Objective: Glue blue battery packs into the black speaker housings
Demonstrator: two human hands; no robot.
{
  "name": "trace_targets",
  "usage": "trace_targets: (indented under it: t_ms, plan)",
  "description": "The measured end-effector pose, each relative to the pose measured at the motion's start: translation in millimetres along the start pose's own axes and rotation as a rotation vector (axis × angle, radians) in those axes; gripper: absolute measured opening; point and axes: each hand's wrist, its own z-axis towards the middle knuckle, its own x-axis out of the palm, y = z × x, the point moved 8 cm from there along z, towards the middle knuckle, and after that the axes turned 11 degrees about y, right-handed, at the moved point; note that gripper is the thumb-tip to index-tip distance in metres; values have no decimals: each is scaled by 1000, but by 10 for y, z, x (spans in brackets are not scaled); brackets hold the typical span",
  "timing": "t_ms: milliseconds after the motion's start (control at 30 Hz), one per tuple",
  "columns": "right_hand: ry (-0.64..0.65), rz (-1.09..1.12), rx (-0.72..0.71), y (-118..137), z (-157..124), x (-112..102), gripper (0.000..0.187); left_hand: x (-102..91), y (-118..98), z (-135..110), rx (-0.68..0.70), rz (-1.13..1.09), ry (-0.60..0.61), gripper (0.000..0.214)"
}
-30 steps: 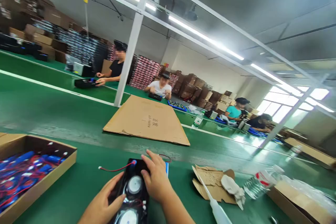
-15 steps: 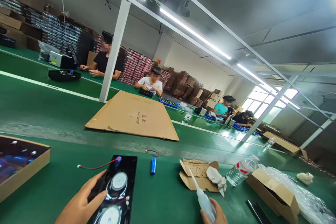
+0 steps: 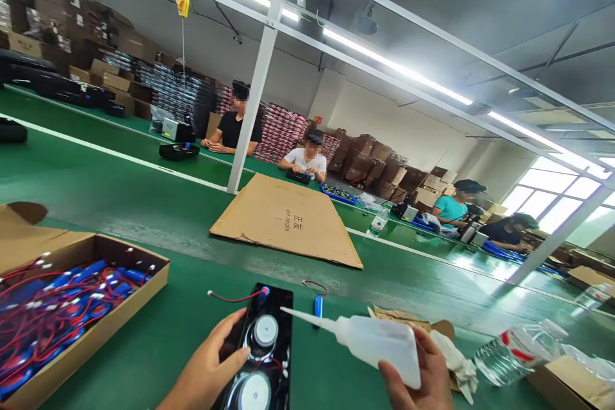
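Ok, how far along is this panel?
Done: the black speaker panel already carries two round speakers and a red lead. In hand: the right hand aims a white plastic squeeze bottle at it, the left hand resting on it. Remaining: a blue cylindrical cell lies loose beyond it.

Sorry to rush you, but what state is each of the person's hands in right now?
Left hand: open, resting on a black speaker panel.
Right hand: closed, holding a squeeze bottle.

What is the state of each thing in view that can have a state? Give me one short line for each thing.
White plastic squeeze bottle: held in right hand, tilted, nozzle pointing left.
Black speaker panel: lying flat, left hand resting on it.
Brown cardboard box: open, holding blue cells with red wires.
Clear plastic water bottle: lying on its side.
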Motion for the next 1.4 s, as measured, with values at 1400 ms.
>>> trace_targets:
  t_ms: [1400]
  plan:
    - [553,-397,-807,1010,-127,1612,45,49,-176,-53,2,190,-17,68]
